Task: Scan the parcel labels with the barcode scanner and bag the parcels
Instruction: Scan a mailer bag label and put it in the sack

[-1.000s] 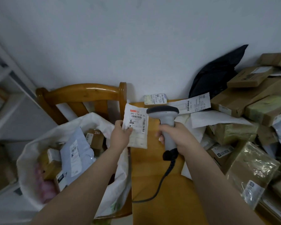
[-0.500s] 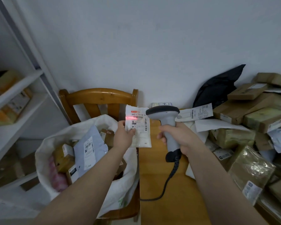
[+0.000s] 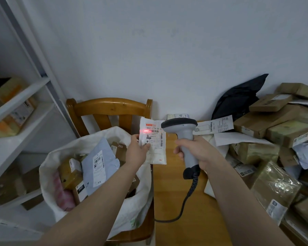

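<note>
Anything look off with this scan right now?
The red beam from the grey handheld barcode scanner glows at the left edge of the small white pouch parcel, mostly left of its top barcode, so it looks off-target. Nothing else stands out.

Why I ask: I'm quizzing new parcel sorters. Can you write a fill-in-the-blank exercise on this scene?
1. The left hand holds a white parcel whose label glows ____ where the scan beam lands.
2. The right hand grips the barcode scanner by its ____.
3. The white sack, already holding parcels, sits on a wooden ____.

Missing words: red; handle; chair.
</note>
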